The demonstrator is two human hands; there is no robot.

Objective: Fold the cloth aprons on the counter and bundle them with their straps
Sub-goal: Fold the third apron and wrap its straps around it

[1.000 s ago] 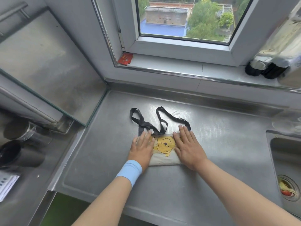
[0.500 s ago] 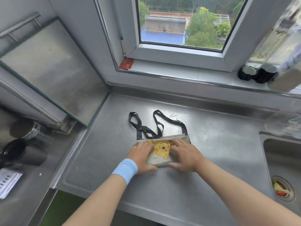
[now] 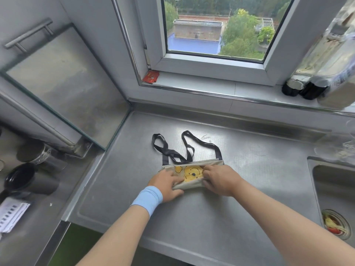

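A small folded beige apron [image 3: 192, 174] with a yellow bear print lies on the steel counter [image 3: 211, 217]. Its black straps [image 3: 178, 150] loop loosely on the counter behind it. My left hand [image 3: 167, 184], with a blue wristband, grips the apron's near left edge, thumb under the fold. My right hand [image 3: 219, 179] pinches the right part, fingers curled over the cloth. The near edge is lifted and rolled toward the straps.
A sink [image 3: 336, 198] with food scraps in its drain sits at the right. Dark bottles [image 3: 303, 87] stand on the window sill. A red packet [image 3: 150, 76] lies in the sill's corner. Black pots [image 3: 23, 179] and papers sit at the lower left.
Both hands went from lying flat on the folded apron to curling round its near edge and rolling it toward the straps. The apron now looks narrower.
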